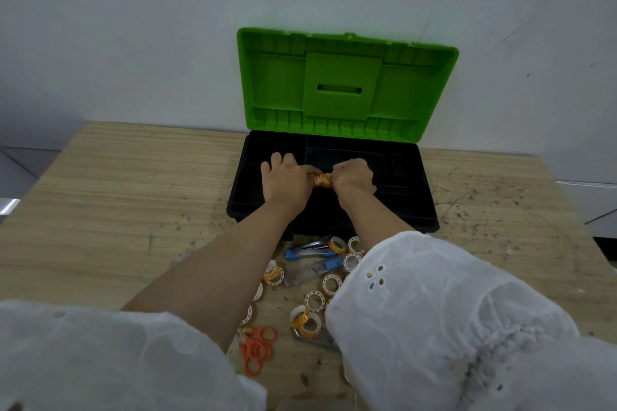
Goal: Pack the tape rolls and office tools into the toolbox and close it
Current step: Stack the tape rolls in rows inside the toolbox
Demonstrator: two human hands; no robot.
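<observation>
1 round tape roll [322, 181] | gripped: left hand [283, 181], right hand [354, 178] | plastic toolbox [415, 200]

Soft, even light, shadows barely there. The black plastic toolbox base [414, 210] swallows detail. Close-up white eyelet-fabric sleeves [434, 310] look mushy, and the wide-angle bends the pale wood-grain tabletop [117, 193] edges.
</observation>
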